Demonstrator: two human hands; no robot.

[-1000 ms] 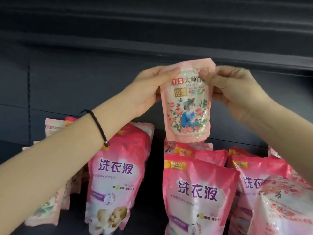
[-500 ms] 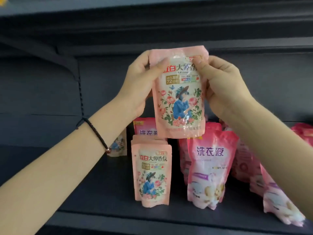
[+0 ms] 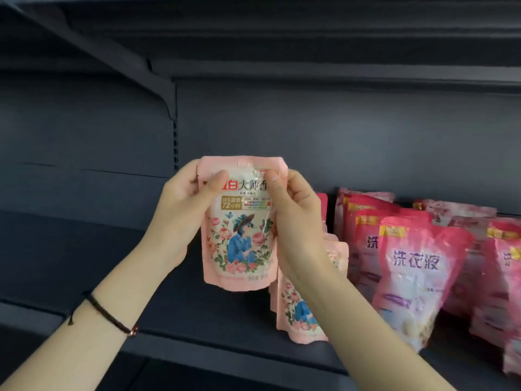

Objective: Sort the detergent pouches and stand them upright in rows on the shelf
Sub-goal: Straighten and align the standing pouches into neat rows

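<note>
A pale pink floral pouch (image 3: 239,238) with a blue-dressed figure on it is held upright in the air above the dark shelf (image 3: 197,311). My left hand (image 3: 183,210) pinches its upper left edge and my right hand (image 3: 296,221) pinches its upper right edge, thumbs on the front. Just behind and below my right wrist, matching floral pouches (image 3: 296,311) stand upright on the shelf. To the right stand several brighter pink pouches (image 3: 414,272) with purple lettering, some leaning.
The shelf's left half (image 3: 84,263) is bare dark metal. A shelf bracket and slotted upright (image 3: 174,136) sit on the back wall at the left. Another shelf (image 3: 282,38) overhangs above. More pink pouches (image 3: 501,277) crowd the far right.
The view has swung left, so the standing pouches now lie to the right. The held floral pouch has come lower toward the shelf, beside the standing floral pouches. Both hands keep their hold.
</note>
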